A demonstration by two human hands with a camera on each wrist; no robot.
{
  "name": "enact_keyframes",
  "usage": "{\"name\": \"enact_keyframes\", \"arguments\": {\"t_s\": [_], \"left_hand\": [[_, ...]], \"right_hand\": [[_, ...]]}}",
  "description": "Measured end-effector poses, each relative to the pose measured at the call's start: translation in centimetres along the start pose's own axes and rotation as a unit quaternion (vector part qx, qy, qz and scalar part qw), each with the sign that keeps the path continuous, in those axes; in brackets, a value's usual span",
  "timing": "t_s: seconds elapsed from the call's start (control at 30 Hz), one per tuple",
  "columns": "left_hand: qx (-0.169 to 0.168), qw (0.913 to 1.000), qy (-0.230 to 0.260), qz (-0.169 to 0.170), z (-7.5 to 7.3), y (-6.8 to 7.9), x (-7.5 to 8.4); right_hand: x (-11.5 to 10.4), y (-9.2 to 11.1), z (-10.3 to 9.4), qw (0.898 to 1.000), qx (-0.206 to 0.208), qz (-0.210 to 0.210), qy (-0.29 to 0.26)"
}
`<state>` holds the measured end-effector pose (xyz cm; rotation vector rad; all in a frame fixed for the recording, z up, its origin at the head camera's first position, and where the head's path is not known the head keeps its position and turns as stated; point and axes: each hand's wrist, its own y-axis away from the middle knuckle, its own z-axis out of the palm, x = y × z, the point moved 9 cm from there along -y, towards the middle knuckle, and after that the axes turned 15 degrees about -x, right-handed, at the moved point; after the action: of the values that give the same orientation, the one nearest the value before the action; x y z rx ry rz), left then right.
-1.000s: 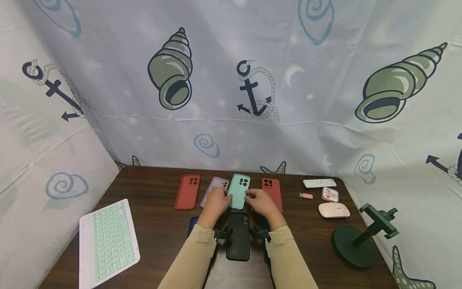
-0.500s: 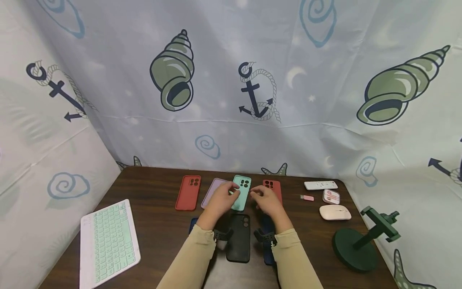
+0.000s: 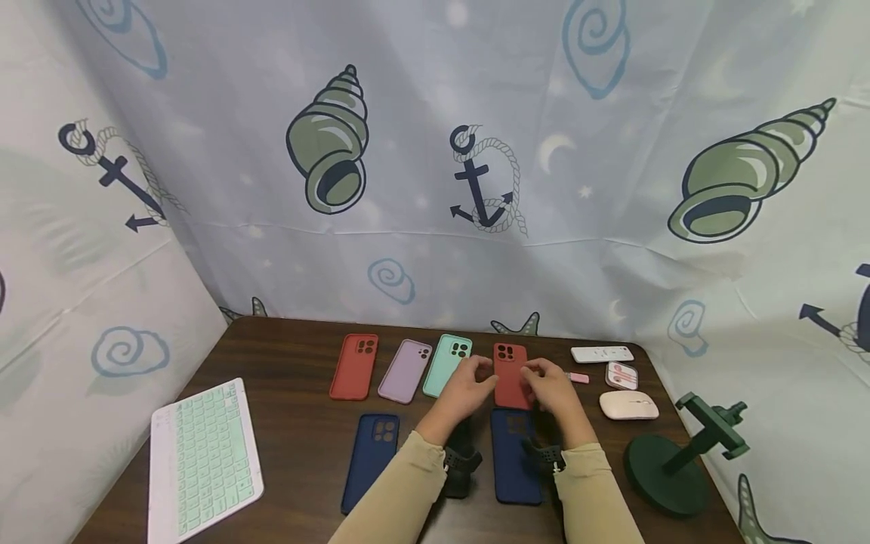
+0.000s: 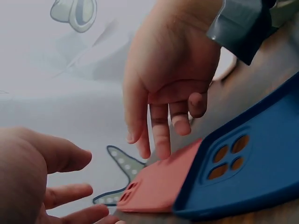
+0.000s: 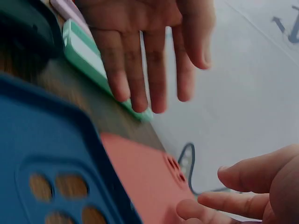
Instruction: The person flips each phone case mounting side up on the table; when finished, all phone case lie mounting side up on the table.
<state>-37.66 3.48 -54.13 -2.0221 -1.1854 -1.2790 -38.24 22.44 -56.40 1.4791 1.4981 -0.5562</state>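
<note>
A red phone case [image 3: 508,375] lies near the back of the dark wooden table, between my two hands. My left hand [image 3: 466,391] hovers at its left edge, fingers loosely bent and holding nothing. On the other side, my right hand [image 3: 552,389] has its fingertips at the case's right edge; they are spread rather than gripping. In the left wrist view those right fingertips come right down to the red case [image 4: 161,182]. A blue phone case [image 3: 516,461] lies below the red one. The mint phone case [image 3: 445,363] is just left of my left hand.
Further left lie a lilac phone case [image 3: 405,370], another red case [image 3: 354,366] and another blue case [image 3: 370,457]. My left forearm mostly covers a black case [image 3: 457,483]. A keyboard [image 3: 207,457], mouse [image 3: 628,405], white remote [image 3: 601,353] and green stand [image 3: 669,472] flank them.
Both hands have moved right, from around the mint phone case to either side of the red one. The left arm now covers most of the black case, and the lilac case has come fully into view.
</note>
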Motion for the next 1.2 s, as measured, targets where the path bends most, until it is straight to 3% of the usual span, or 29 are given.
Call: {"name": "enact_keyframes", "arguments": {"t_s": [0.13, 0.47, 0.67, 0.93, 1.2], "left_hand": [[-0.019, 0.9995, 0.025, -0.008, 1.3, -0.3, -0.5], [-0.037, 0.9983, 0.037, -0.024, 3.0, -0.1, -1.9], [-0.066, 0.9972, 0.034, 0.006, 3.3, -0.4, -1.7], [-0.077, 0.9954, 0.056, 0.001, 3.2, -0.7, -2.2], [-0.085, 0.9961, -0.018, 0.013, 3.1, -0.6, -1.6]], "right_hand": [[1.2, 0.4, -0.7, 1.0, 0.014, 0.0, -0.023], [3.7, -0.1, -0.1, 0.999, 0.032, 0.016, -0.034], [4.3, -0.6, -0.5, 0.997, 0.031, -0.014, -0.062], [4.4, -0.7, -0.7, 0.993, 0.014, -0.043, -0.11], [3.8, -0.4, -1.0, 0.992, 0.02, -0.07, -0.103]]}}
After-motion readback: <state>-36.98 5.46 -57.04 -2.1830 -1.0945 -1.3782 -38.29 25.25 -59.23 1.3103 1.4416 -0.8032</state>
